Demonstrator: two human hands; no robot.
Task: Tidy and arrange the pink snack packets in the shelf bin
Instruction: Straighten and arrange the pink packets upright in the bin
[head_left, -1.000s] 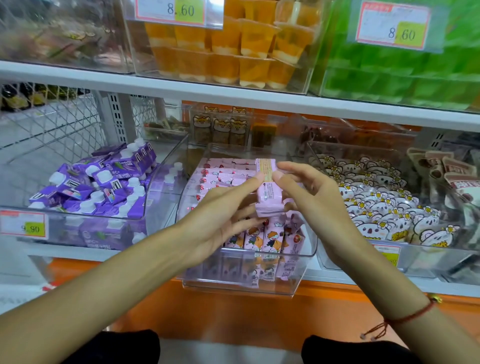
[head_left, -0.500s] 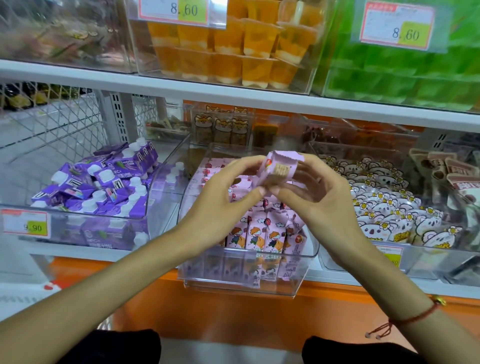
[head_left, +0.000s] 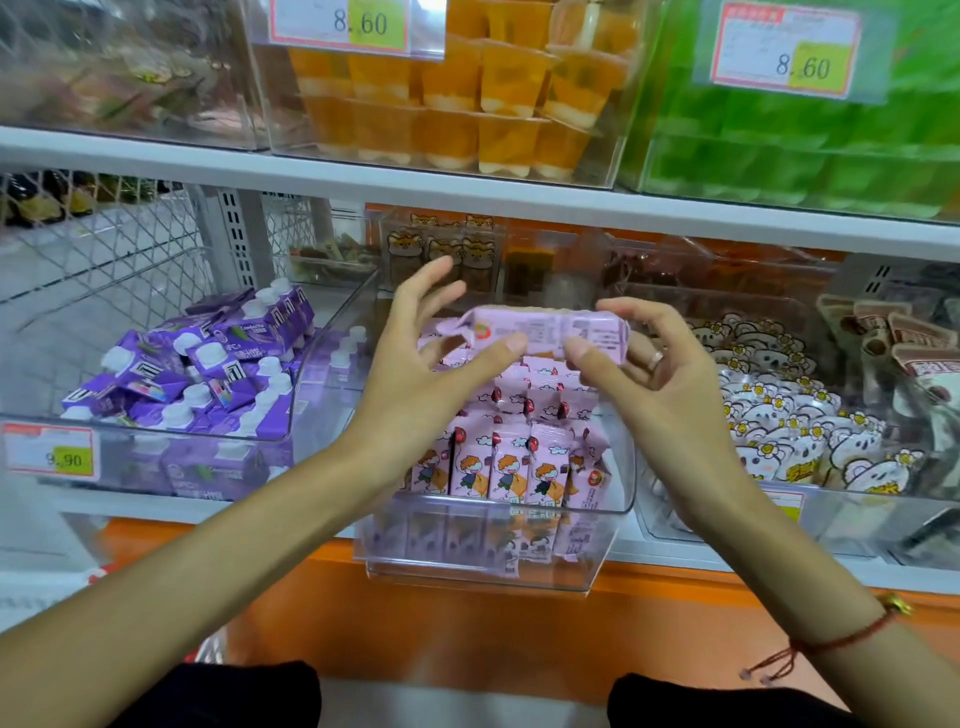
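The person stood close to the shelf with both arms reaching in over the clear bin (head_left: 597, 540) in the middle of the lower shelf. Between the hands, held lengthwise just above the bin's far half, was a pink packet (head_left: 540, 330), its printed back turned toward us. The left hand (head_left: 415, 374) pinched it at the left end, thumb against the near face and the other fingers fanned up behind. The right hand (head_left: 660, 374) gripped the right end, thumb in front and curled fingers tucked behind, a ring showing on one of them.

The packet looked light and soft: a thin glossy film wrapper with crimped, crumpled ends, bending a little where it was pressed. I judged it would slip easily on smooth film and crackle or dent if squeezed hard, so a gentle pinch by the flat faces near either end, as it was held, seemed the sensible hold, keeping clear of the sealed flaps.

Below, in the near half of the bin, the standing packets (head_left: 511, 467) were lined upright in a row, cartoon faces forward; behind them more lay looser and tilted. To the left sat a bin of purple cartons (head_left: 208, 364), to the right one of white flower-print packets (head_left: 789, 415).
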